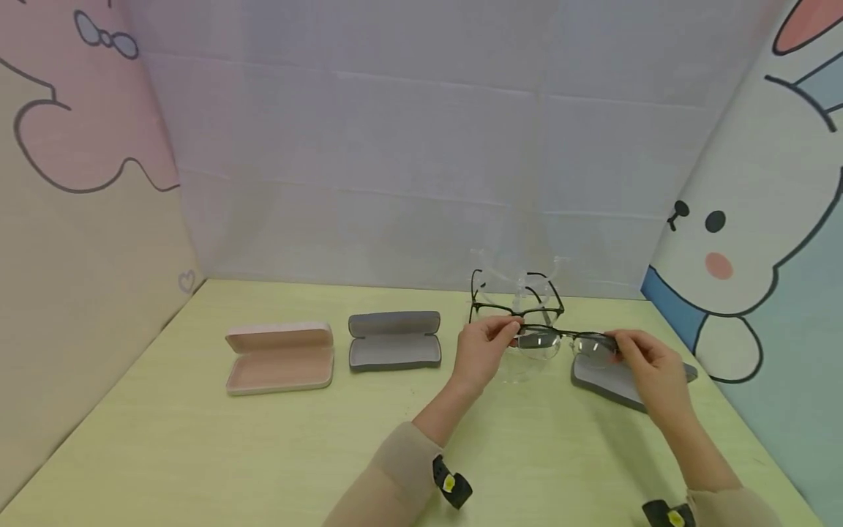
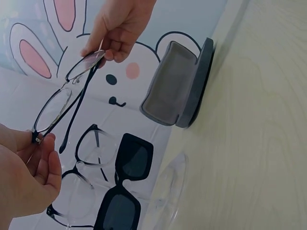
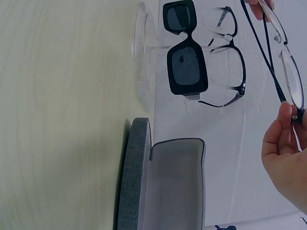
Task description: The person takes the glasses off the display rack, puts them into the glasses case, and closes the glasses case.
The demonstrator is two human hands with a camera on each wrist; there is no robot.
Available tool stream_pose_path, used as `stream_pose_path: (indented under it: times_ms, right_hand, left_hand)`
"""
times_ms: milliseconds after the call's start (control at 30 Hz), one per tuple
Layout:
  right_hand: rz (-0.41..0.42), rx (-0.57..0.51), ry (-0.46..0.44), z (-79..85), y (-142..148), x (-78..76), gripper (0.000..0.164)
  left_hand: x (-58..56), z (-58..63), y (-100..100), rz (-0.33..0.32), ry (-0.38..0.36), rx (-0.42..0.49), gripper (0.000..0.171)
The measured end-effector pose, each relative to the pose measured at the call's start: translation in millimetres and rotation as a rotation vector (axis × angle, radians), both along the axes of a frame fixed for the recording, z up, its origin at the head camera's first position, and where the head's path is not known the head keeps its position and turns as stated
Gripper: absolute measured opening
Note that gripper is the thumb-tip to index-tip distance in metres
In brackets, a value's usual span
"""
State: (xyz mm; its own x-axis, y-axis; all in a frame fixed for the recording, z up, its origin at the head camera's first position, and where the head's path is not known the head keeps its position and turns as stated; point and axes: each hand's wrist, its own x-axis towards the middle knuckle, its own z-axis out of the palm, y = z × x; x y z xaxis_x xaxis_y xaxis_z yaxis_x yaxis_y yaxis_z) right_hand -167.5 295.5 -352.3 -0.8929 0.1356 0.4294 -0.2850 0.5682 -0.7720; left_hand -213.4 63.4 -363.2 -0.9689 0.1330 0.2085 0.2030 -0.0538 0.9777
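Observation:
Both hands hold up a pair of dark-framed eyeglasses (image 1: pixel 565 334) with clear lenses, one hand at each hinge end. My left hand (image 1: pixel 484 348) pinches the left end between thumb and fingers, and my right hand (image 1: pixel 652 369) pinches the right end. In the wrist views the temples are unfolded. Behind the held pair, a clear display stand (image 2: pixel 178 182) carries black-framed eyeglasses (image 1: pixel 516 311) with black sunglasses (image 3: pixel 187 72) below them. An open grey glasses case (image 3: pixel 175 182) lies under my right hand, which partly hides it in the head view.
Left of the stand, another open grey glasses case (image 1: pixel 395 351) lies on the pale wood-grain table (image 1: pixel 263 454). Farther left is an open white case with a pink lining (image 1: pixel 279 368). A white backdrop (image 1: pixel 369 161) rises behind, with cartoon-printed panels (image 1: pixel 757 241) at the sides.

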Motion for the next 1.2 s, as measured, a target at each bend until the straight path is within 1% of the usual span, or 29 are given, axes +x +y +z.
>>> stream_pose_path:
  times_ms: [167,200,300,367,400,433,467,600,733,833,900,1033,1067,1200]
  right_hand:
    - [-0.054,-0.033,-0.005,-5.2,7,3.3,0.024]
    - [-0.067,-0.035,-0.008,-6.0,9,4.2,0.025]
    - [-0.108,-0.067,-0.014,-10.0,14,5.8,0.019]
    - [-0.128,-0.101,-0.019,-12.5,17,6.7,0.015]
    - [-0.133,-0.113,-0.019,-13.6,19,7.1,0.014]
    - [-0.134,-0.126,-0.019,-15.0,20,7.2,0.014]
    - [-0.131,-0.135,-0.017,-15.5,21,7.6,0.014]
    - [-0.150,-0.094,-0.020,-20.3,27,7.7,0.013]
    - [-0.174,-0.069,-0.043,-28.8,39,7.9,0.014]
    - [-0.169,-0.098,-0.073,-34.5,48,9.1,0.013]
    - [-0.168,-0.077,-0.092,-36.6,53,10.9,0.013]
    - [-0.145,-0.074,-0.107,-39.2,62,13.9,0.016]
    - [-0.145,-0.056,-0.113,-39.5,63,14.9,0.017]
    - [-0.148,-0.051,-0.148,-43.4,70,17.4,0.021]
  left_hand:
    - [-0.3,-4.5,9,-0.027,-0.020,0.009,0.018]
    - [2.4,-1.1,9,-0.033,-0.029,0.007,0.018]
    - [3.0,-3.9,16,-0.040,-0.048,0.007,0.015]
    - [4.3,-5.4,20,-0.047,-0.059,-0.009,0.013]
    - [4.8,-6.7,21,-0.048,-0.061,-0.022,0.012]
    - [2.6,-12.0,24,-0.047,-0.058,-0.029,0.011]
    - [2.9,-12.9,25,-0.046,-0.056,-0.042,0.009]
    - [2.1,-16.8,32,-0.037,-0.044,-0.082,0.007]
    - [1.4,-20.8,42,-0.010,-0.039,-0.139,0.006]
    - [2.6,-23.6,50,0.021,-0.037,-0.198,0.006]
    - [4.0,-24.4,55,0.045,-0.026,-0.235,0.006]
    - [7.2,-26.5,66,0.093,-0.009,-0.270,0.007]
    - [8.0,-27.0,69,0.104,-0.003,-0.276,0.007]
    - [10.6,-31.1,77,0.118,0.016,-0.286,0.006]
